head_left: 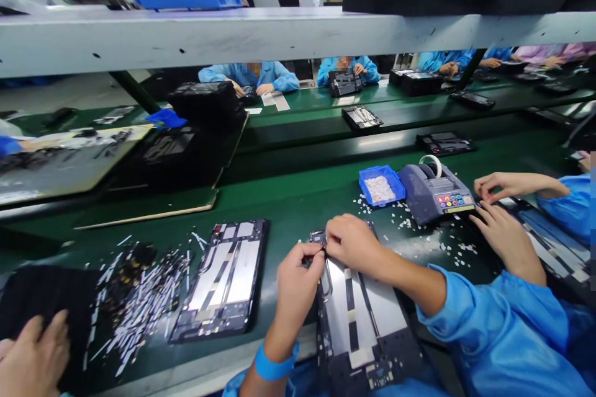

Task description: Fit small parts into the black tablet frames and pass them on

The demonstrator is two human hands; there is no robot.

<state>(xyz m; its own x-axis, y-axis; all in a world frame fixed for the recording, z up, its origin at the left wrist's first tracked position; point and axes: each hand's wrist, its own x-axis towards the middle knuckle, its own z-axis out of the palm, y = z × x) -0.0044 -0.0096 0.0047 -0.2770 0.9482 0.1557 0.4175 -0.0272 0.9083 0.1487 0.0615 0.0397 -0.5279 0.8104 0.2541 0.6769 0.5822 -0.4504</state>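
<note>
My left hand [300,276] and my right hand [351,242] meet over the top left corner of an opened tablet [344,316]. Its silver battery area, dark ribbon cables and a circuit board at the near end are exposed. Both hands are closed, thumbs and fingertips pinched close together; whatever small part lies between them is hidden. A blue band [277,363] circles my left wrist. Left of my hands, a second opened tablet [228,279] lies flat on the green bench.
A pile of thin strips [144,304] lies at the left, near a co-worker's hand [37,353]. A blue tray [382,186] of small white pieces stands beside a tape dispenser [435,192]. Another co-worker's hands [505,226] work at the right. A shelf [279,40] crosses overhead.
</note>
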